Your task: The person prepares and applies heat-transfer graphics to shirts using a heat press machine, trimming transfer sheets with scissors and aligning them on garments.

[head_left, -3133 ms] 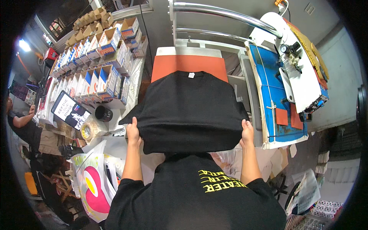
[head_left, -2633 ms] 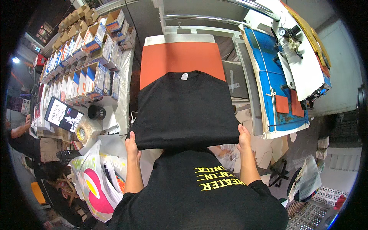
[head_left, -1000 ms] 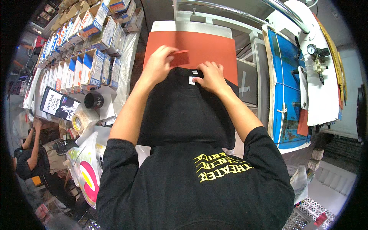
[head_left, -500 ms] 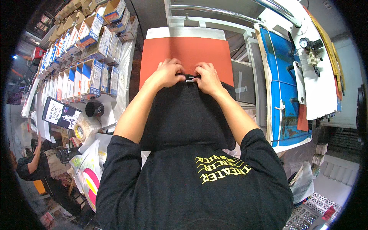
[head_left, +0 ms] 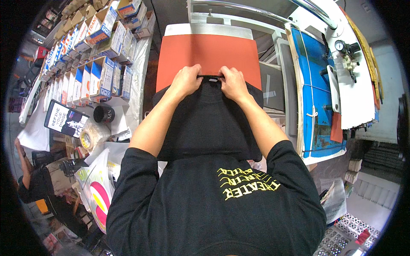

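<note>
A black T-shirt (head_left: 209, 123) lies over a flat orange-red pad (head_left: 209, 51), its collar at the far end and its lower part reaching toward my body. My left hand (head_left: 188, 81) pinches the left side of the collar, thumb and fingers closed on the fabric. On the other side of the neck opening, my right hand (head_left: 233, 83) grips the collar in the same way. Between the hands the collar edge runs nearly straight, with a small pale label (head_left: 213, 80) inside it. Bare pad surface shows beyond both hands.
Rows of open cardboard boxes (head_left: 100, 79) stand at left, near a black mug (head_left: 104, 114), a tape roll (head_left: 87, 138) and a tablet-like panel (head_left: 66, 121). At right are a blue panel (head_left: 316, 98) and a pressure gauge (head_left: 340, 45). Another person (head_left: 36, 183) is at lower left.
My hands have drawn slightly apart, and the collar between them is straighter. The shirt's shoulders spread wider over the pad. A white cloth now shows by the other person's raised arm.
</note>
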Action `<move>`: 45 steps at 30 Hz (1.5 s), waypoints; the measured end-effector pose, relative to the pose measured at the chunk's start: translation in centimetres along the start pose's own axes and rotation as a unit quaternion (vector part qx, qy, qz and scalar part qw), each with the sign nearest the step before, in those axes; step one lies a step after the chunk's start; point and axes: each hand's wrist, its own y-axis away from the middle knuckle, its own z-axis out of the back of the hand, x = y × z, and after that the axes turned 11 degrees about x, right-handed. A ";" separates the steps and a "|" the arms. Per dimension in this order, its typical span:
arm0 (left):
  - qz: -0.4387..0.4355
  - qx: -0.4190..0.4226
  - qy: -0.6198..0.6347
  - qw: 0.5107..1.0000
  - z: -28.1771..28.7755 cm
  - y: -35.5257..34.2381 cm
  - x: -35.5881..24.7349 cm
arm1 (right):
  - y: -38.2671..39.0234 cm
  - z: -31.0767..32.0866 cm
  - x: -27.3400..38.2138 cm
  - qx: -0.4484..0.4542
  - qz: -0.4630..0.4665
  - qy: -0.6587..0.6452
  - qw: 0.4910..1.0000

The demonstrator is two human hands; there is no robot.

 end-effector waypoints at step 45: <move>0.380 -0.396 -0.140 0.824 40.9 36.0 35.3 | 3.1 -5.9 7.7 -0.065 -0.033 0.159 0.985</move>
